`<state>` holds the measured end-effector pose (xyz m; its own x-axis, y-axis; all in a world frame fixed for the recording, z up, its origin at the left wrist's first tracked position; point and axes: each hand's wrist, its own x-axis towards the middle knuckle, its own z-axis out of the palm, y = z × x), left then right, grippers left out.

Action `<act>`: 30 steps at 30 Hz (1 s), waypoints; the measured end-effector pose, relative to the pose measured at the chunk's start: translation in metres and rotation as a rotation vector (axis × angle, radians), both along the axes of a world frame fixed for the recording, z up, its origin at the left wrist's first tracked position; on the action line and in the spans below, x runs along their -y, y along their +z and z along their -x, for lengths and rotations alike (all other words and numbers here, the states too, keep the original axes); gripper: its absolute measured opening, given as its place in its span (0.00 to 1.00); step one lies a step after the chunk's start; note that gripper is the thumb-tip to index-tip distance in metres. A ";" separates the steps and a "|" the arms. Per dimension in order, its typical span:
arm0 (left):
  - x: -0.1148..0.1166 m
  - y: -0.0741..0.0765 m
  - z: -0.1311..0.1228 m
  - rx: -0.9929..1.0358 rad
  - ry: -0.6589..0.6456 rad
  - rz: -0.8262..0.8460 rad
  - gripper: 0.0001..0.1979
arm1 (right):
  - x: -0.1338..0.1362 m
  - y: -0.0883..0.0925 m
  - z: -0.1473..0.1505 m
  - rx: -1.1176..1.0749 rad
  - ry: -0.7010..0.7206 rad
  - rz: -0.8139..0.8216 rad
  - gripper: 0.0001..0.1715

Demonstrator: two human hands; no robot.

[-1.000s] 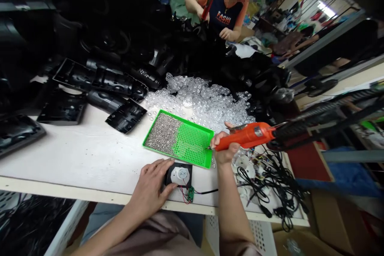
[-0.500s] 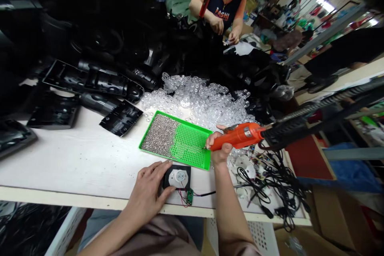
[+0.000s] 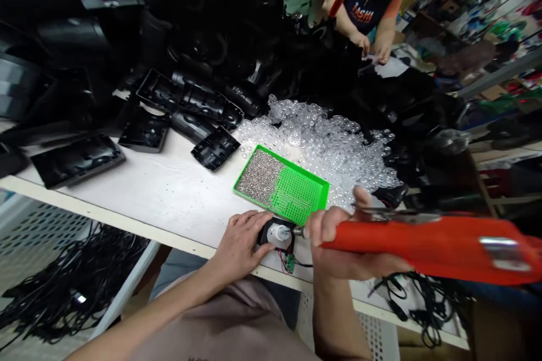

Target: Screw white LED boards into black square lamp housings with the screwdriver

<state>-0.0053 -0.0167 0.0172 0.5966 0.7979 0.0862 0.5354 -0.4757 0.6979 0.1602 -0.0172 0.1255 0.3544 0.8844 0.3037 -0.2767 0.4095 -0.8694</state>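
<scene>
My right hand (image 3: 334, 242) is wrapped round an orange-red electric screwdriver (image 3: 427, 245). The driver lies nearly level, its bit pointing left over a small motor assembly. With fingers on the far side and thumb on the near side, my left hand (image 3: 248, 240) steadies that black block (image 3: 263, 235) on the table. A round whitish motor (image 3: 279, 233) sits in the block, and the bit tip overlaps it; whether it touches a screw I cannot tell. Red wires lead to a small green circuit board (image 3: 290, 263) at the table edge.
A green perforated tray (image 3: 302, 215) holds many small screws (image 3: 259, 176). Behind it are heaped clear plastic discs (image 3: 322, 130). Black housing shells (image 3: 215, 148) lie to the left; black cables (image 3: 427, 304) lie at right. A co-worker (image 3: 364, 5) sits across the pile.
The screwdriver has come from over the tray's right end down to the motor, in my right hand. My left hand still holds the black block. The whole view has shifted and tilted.
</scene>
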 end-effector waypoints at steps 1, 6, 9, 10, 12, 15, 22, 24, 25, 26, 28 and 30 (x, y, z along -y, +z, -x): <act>0.000 0.000 0.000 0.006 0.000 0.002 0.28 | 0.005 -0.005 0.010 -0.016 0.004 0.023 0.41; 0.001 0.001 0.000 0.020 -0.003 0.019 0.29 | 0.010 -0.038 0.032 -0.019 -0.028 0.089 0.43; 0.001 0.002 0.000 0.023 0.001 0.026 0.29 | 0.007 -0.045 0.032 0.008 -0.051 0.103 0.43; 0.001 0.003 0.000 0.026 0.001 0.029 0.29 | 0.007 -0.045 0.032 0.023 -0.058 0.107 0.42; 0.001 0.003 0.000 0.030 -0.004 0.040 0.29 | 0.007 -0.045 0.033 0.057 -0.060 0.104 0.41; 0.002 0.003 0.000 0.036 -0.007 0.053 0.29 | 0.008 -0.045 0.036 0.084 -0.052 0.088 0.40; 0.002 0.002 -0.001 0.049 0.006 0.078 0.27 | 0.011 -0.048 0.041 0.138 0.050 0.006 0.25; 0.002 0.002 -0.001 0.045 0.002 0.083 0.27 | 0.011 -0.050 0.039 0.169 0.079 0.021 0.24; 0.002 0.003 0.000 0.041 0.000 0.085 0.27 | 0.011 -0.051 0.038 0.182 0.094 0.030 0.25; 0.002 0.003 0.000 0.038 -0.002 0.087 0.27 | 0.011 -0.051 0.037 0.189 0.106 0.043 0.26; 0.002 0.002 0.000 0.032 -0.001 0.090 0.27 | 0.010 -0.052 0.035 0.183 0.125 0.056 0.26; 0.002 0.002 0.000 0.032 0.002 0.089 0.27 | 0.009 -0.052 0.033 0.164 0.136 0.046 0.26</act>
